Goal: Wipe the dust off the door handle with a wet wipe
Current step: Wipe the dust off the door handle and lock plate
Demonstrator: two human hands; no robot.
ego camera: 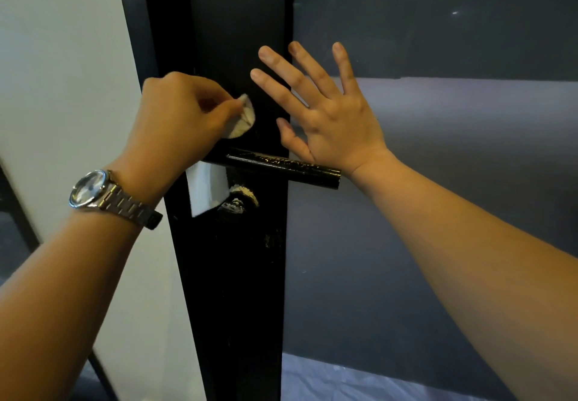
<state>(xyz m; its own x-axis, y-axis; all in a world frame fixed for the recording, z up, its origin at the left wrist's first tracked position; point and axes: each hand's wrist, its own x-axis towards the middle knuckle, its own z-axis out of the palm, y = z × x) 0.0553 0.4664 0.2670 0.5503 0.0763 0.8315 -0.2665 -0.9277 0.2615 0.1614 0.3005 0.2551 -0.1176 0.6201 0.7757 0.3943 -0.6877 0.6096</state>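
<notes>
Black and glossy, the handle (283,167) stuck out to the right from a dark door stile (237,260), its top flecked with pale dust or scuffs. Below its root sat a round keyhole plate (240,199), also speckled pale. The wipe (242,117) was bunched into a small off-white wad just above the handle's root, pressed against the stile; a flat white flap (206,189) hung below the left hand (178,119), though whether it belonged to the same wipe was hard to tell. That hand's fingers (225,110) were curled tight around the wad, pinching it. A metal watch (93,192) sat on the left wrist.

The right hand (325,110) was spread flat with fingers wide apart, gripping nothing, its heel just above the handle's outer part; whether the palm touched the door could not be told.

Right of the stile lay a grey frosted pane (438,166), darker above and paler in a band across the middle, with a light crumpled sheet (359,382) at its foot. Left of the stile stood a white wall (62,88). Both forearms were cut off by the frame edge, and the handle's root was hidden behind the left hand.
</notes>
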